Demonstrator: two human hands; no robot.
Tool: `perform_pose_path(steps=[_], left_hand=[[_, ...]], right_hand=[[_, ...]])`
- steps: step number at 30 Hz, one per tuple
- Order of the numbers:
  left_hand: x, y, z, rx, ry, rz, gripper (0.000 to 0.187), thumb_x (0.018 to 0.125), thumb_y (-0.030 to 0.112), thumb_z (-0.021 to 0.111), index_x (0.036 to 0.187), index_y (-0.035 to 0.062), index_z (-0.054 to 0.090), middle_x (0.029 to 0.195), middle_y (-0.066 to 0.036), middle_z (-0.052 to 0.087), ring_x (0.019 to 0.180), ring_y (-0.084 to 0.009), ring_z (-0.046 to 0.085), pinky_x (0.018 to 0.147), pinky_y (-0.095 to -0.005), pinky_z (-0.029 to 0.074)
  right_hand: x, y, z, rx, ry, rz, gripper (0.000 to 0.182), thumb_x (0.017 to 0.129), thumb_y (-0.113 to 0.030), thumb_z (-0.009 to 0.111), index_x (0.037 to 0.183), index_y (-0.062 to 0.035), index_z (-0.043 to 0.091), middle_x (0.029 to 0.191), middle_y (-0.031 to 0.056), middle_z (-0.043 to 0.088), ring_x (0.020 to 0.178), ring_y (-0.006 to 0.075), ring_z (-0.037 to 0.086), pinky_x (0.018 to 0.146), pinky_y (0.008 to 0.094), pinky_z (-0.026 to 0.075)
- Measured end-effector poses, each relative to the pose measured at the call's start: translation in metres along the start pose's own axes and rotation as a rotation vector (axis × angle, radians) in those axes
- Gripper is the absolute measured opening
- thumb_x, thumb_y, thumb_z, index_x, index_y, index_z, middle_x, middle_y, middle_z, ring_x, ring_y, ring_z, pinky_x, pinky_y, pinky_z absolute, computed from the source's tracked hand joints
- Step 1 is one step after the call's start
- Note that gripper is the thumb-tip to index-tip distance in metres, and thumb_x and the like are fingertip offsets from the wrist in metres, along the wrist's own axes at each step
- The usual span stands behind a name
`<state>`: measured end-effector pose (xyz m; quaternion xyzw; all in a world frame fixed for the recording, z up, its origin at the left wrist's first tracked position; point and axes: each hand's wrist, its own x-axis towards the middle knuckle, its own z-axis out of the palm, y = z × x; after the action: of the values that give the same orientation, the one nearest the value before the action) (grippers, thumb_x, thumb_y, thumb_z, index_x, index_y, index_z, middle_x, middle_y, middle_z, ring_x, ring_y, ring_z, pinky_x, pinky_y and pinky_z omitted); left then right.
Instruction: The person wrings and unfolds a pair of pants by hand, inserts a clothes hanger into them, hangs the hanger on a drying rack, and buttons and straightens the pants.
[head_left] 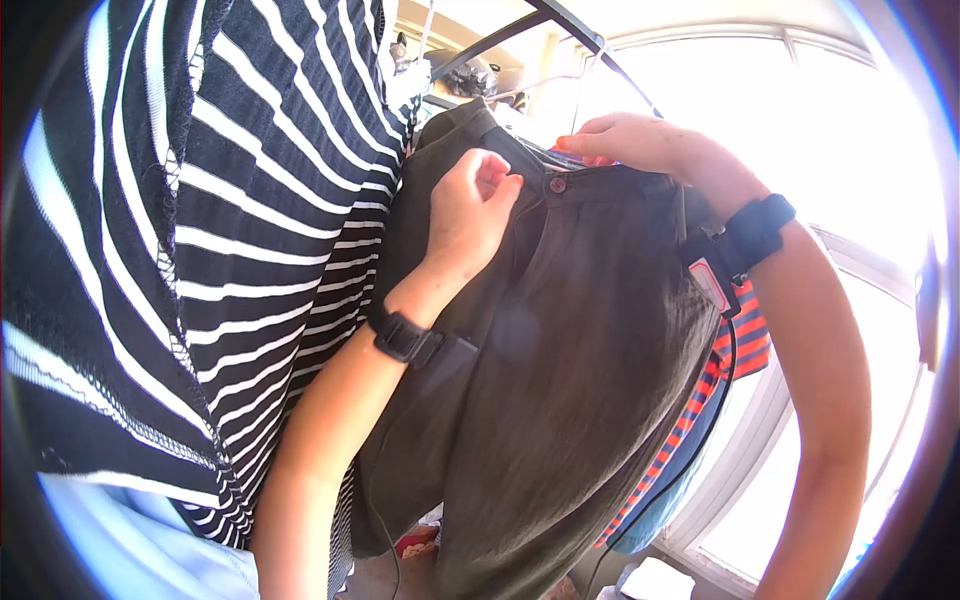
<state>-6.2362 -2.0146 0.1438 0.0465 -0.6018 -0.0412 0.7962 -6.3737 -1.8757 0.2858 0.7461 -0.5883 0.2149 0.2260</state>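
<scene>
Dark olive trousers (pixel 590 290) hang in front of me, with a brown button (pixel 558 185) at the waistband. My left hand (pixel 468 212) is in front of the upper left part of the trousers, its fingers curled in toward the thumb. Nothing shows in it. At the top of the waistband, my right hand (pixel 635 145) is bent over the edge with thumb and fingers closed at the fabric; part of its grip is hidden. A thin hanger (pixel 540 82) rises behind the waistband.
A black-and-white striped garment (pixel 270 200) fills the left side. A dark rail (pixel 560 18) crosses above. Behind the trousers hang an orange-and-blue striped garment (pixel 748 330) and a blue one (pixel 660 510). A bright window (pixel 850 120) is at the right. Cables run from both wrist devices.
</scene>
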Motion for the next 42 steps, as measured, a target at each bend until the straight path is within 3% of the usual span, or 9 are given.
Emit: perform_pose_path(steps=[5, 7, 12, 16, 24, 33, 37, 39, 42], left_hand=[[-0.051, 0.001, -0.025, -0.039, -0.026, -0.072, 0.008, 0.088, 0.004, 0.066, 0.095, 0.0022, 0.062, 0.081, -0.008, 0.068, 0.070, -0.0154, 0.065, 0.064, -0.0291, 0.050], [-0.071, 0.008, -0.033, 0.053, -0.122, -0.129, 0.009, 0.089, -0.001, 0.064, 0.097, 0.0016, 0.062, 0.083, -0.002, 0.064, 0.073, -0.0064, 0.059, 0.064, -0.0228, 0.047], [-0.101, 0.006, -0.028, 0.155, -0.228, -0.018, 0.022, 0.082, 0.000, 0.070, 0.103, 0.0025, 0.067, 0.094, -0.004, 0.061, 0.073, -0.0114, 0.057, 0.063, -0.0253, 0.047], [-0.096, 0.020, -0.016, 0.152, -0.257, -0.035, 0.025, 0.081, 0.005, 0.074, 0.105, 0.0014, 0.066, 0.097, -0.006, 0.060, 0.077, -0.0157, 0.055, 0.070, -0.0296, 0.047], [-0.078, 0.016, -0.015, 0.103, -0.358, 0.013, 0.025, 0.082, -0.002, 0.070, 0.106, 0.0006, 0.062, 0.096, -0.008, 0.058, 0.074, -0.0160, 0.057, 0.068, -0.0289, 0.047], [-0.051, 0.017, -0.025, 0.133, -0.524, 0.093, 0.026, 0.081, -0.006, 0.069, 0.106, 0.0014, 0.062, 0.090, -0.005, 0.057, 0.066, -0.0115, 0.054, 0.063, -0.0265, 0.046], [-0.045, 0.012, -0.026, 0.091, -0.509, 0.058, 0.023, 0.080, -0.006, 0.071, 0.101, 0.0003, 0.064, 0.085, -0.005, 0.060, 0.067, -0.0105, 0.056, 0.064, -0.0254, 0.047], [-0.046, 0.006, -0.023, 0.093, -0.481, 0.134, 0.019, 0.081, -0.003, 0.071, 0.099, 0.0008, 0.065, 0.084, -0.008, 0.063, 0.069, -0.0187, 0.061, 0.065, -0.0311, 0.050], [-0.046, -0.007, -0.022, 0.176, -0.437, 0.336, 0.017, 0.081, -0.002, 0.070, 0.097, 0.0006, 0.065, 0.087, -0.010, 0.064, 0.074, -0.0252, 0.064, 0.067, -0.0351, 0.052]], right_hand=[[0.015, -0.005, 0.014, -0.273, -0.006, -0.061, 0.046, 0.085, -0.046, 0.073, 0.105, -0.0041, 0.071, 0.105, 0.0138, 0.067, 0.104, 0.0248, 0.061, 0.089, 0.0384, 0.048], [0.026, -0.002, 0.017, -0.309, -0.032, -0.082, 0.044, 0.083, -0.043, 0.076, 0.103, -0.0037, 0.071, 0.105, 0.0141, 0.067, 0.104, 0.0253, 0.062, 0.087, 0.0391, 0.049], [0.024, -0.002, 0.022, -0.223, 0.046, -0.031, 0.040, 0.083, -0.038, 0.077, 0.100, -0.0025, 0.071, 0.105, 0.0126, 0.068, 0.102, 0.0263, 0.063, 0.085, 0.0381, 0.050], [0.026, 0.003, 0.026, -0.195, 0.055, -0.070, 0.037, 0.085, -0.036, 0.075, 0.100, -0.0032, 0.070, 0.106, 0.0113, 0.068, 0.102, 0.0249, 0.063, 0.086, 0.0380, 0.049], [0.023, 0.003, 0.021, 0.034, 0.108, 0.026, 0.034, 0.089, -0.035, 0.071, 0.104, -0.0050, 0.065, 0.095, 0.0065, 0.064, 0.091, 0.0176, 0.058, 0.082, 0.0347, 0.045], [0.030, 0.008, 0.019, 0.050, 0.305, -0.009, 0.022, 0.081, -0.022, 0.079, 0.093, -0.0091, 0.064, 0.089, 0.0019, 0.062, 0.087, 0.0137, 0.057, 0.078, 0.0320, 0.045], [0.034, 0.009, 0.024, 0.051, 0.357, -0.118, 0.022, 0.082, -0.019, 0.078, 0.092, -0.0070, 0.062, 0.090, 0.0041, 0.062, 0.087, 0.0158, 0.058, 0.079, 0.0333, 0.046], [0.030, 0.011, 0.029, -0.022, 0.396, -0.207, 0.020, 0.083, -0.016, 0.076, 0.093, -0.0057, 0.062, 0.091, 0.0074, 0.063, 0.088, 0.0198, 0.060, 0.080, 0.0354, 0.047], [-0.001, 0.006, 0.047, -0.339, 0.709, -0.594, 0.016, 0.084, -0.009, 0.071, 0.095, -0.0020, 0.060, 0.092, 0.0142, 0.063, 0.092, 0.0302, 0.062, 0.081, 0.0412, 0.049]])
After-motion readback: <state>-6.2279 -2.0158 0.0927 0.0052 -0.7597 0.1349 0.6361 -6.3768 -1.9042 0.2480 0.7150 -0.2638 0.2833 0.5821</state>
